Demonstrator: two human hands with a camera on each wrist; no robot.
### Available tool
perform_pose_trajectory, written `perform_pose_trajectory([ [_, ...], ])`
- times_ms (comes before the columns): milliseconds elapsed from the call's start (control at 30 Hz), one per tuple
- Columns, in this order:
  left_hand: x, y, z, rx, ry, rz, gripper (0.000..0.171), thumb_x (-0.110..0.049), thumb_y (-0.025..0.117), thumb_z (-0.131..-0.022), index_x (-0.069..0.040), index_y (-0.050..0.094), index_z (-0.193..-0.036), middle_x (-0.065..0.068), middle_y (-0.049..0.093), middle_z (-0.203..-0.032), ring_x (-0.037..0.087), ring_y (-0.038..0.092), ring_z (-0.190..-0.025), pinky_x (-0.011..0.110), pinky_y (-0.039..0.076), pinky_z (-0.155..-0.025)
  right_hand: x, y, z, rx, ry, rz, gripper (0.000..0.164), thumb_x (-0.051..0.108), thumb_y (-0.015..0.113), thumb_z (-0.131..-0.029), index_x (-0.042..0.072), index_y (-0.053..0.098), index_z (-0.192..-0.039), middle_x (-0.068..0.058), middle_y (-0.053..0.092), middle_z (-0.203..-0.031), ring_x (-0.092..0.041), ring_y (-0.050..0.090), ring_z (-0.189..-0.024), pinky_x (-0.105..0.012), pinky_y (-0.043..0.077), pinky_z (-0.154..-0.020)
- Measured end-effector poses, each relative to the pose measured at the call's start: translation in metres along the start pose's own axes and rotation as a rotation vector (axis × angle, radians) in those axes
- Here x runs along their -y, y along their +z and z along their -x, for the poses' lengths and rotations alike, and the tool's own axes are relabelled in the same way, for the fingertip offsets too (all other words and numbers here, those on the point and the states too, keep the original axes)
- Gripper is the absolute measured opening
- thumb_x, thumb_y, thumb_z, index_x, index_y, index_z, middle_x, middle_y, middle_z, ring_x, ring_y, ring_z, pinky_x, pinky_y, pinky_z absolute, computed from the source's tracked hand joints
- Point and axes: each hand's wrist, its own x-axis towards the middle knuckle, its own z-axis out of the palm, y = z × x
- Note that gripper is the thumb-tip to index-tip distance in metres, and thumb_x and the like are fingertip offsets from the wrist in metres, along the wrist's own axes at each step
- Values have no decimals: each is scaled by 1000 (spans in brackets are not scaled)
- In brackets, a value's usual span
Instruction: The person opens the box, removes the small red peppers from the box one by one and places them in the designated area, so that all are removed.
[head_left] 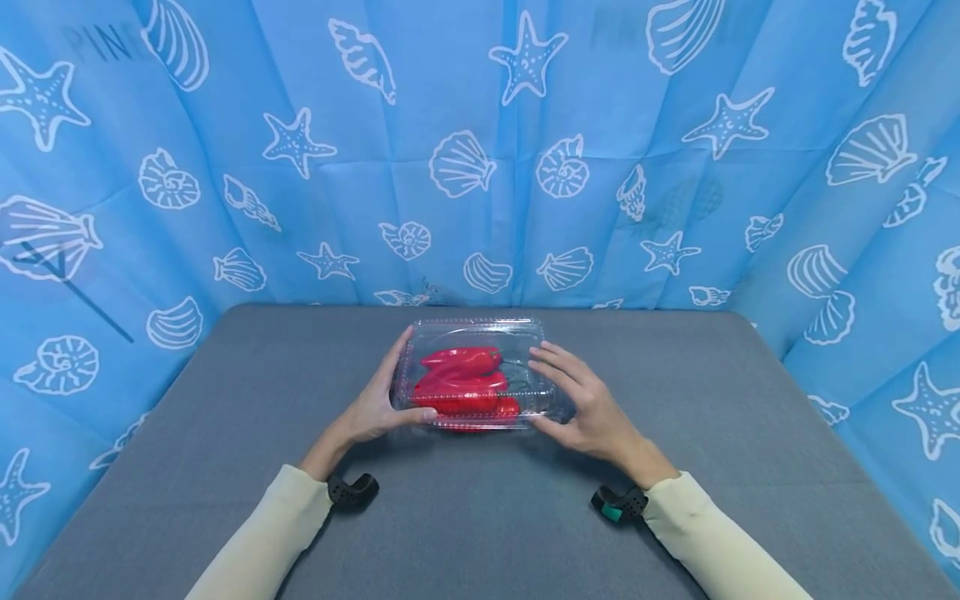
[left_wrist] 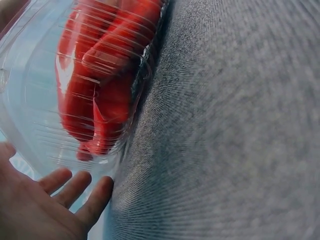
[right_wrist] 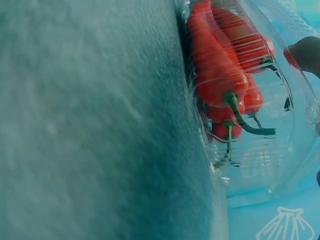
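Note:
A clear plastic clamshell container (head_left: 534, 333) with its lid down sits on the grey table, holding several red chili peppers (head_left: 459, 392). In the right wrist view the peppers (right_wrist: 220, 75) show green stems. My left hand (head_left: 378, 404) lies along the container's left side, its thumb across the front corner. In the left wrist view the fingers (left_wrist: 67, 192) are fairly straight and spread beside the container's end. My right hand (head_left: 588, 408) is at the right side, fingertips on the lid's edge and thumb near the front rim. In the right wrist view most of that hand is cut off.
A grey cloth covers the table (head_left: 480, 517). Behind it and along both sides hangs a blue curtain (head_left: 480, 225) with white shells and starfish. Each wrist wears a black strap device (head_left: 354, 492).

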Motion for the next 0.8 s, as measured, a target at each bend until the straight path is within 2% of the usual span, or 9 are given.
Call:
perform_pose_trajectory([
  [233, -1, 1, -1, 7, 7, 11, 123, -47, 85, -76, -29, 0, -164, 16, 6, -167, 40, 11, -152, 72, 23, -111, 1, 9, 1, -95, -4, -98, 66, 41, 81, -86, 3, 60, -136, -21, 56, -142, -36, 42, -141, -41, 33, -117],
  [367, -3, 2, -1, 7, -8, -7, 122, -41, 84, -77, -29, -1, -164, 16, 8, -166, 38, 11, -151, 72, 24, -111, 2, 12, 2, -117, 16, -109, 67, 38, 84, -83, 4, 61, -136, -17, 57, -142, -35, 43, -141, -40, 34, -116],
  [467, -4, 2, -1, -2, -19, -59, 122, -44, 83, -77, -28, -1, -164, 16, 7, -166, 40, 11, -151, 73, 24, -110, 3, 14, 2, -133, 12, -113, 68, 31, 86, -79, 1, 60, -135, -17, 57, -142, -37, 44, -140, -40, 34, -116],
  [600, -8, 1, 1, -29, -30, -161, 126, -56, 83, -73, -26, 1, -164, 12, -1, -168, 43, 7, -151, 77, 25, -106, 3, 17, 1, -168, -15, -118, 68, 18, 86, -74, -5, 60, -132, -24, 57, -139, -42, 46, -137, -41, 34, -117],
  [700, -10, 1, 1, -42, -36, -220, 129, -62, 82, -70, -25, 2, -164, 7, -2, -169, 42, 5, -152, 76, 24, -107, 4, 17, 1, -193, -20, -115, 61, 16, 84, -78, -6, 61, -130, -25, 58, -137, -42, 47, -136, -40, 34, -117],
  [800, -12, 1, 1, -40, -43, -241, 129, -61, 83, -70, -25, 2, -164, 4, 1, -170, 37, 5, -153, 74, 24, -109, 4, 17, 1, -205, -8, -112, 56, 19, 82, -83, -4, 62, -130, -24, 59, -137, -41, 48, -136, -39, 34, -116],
])
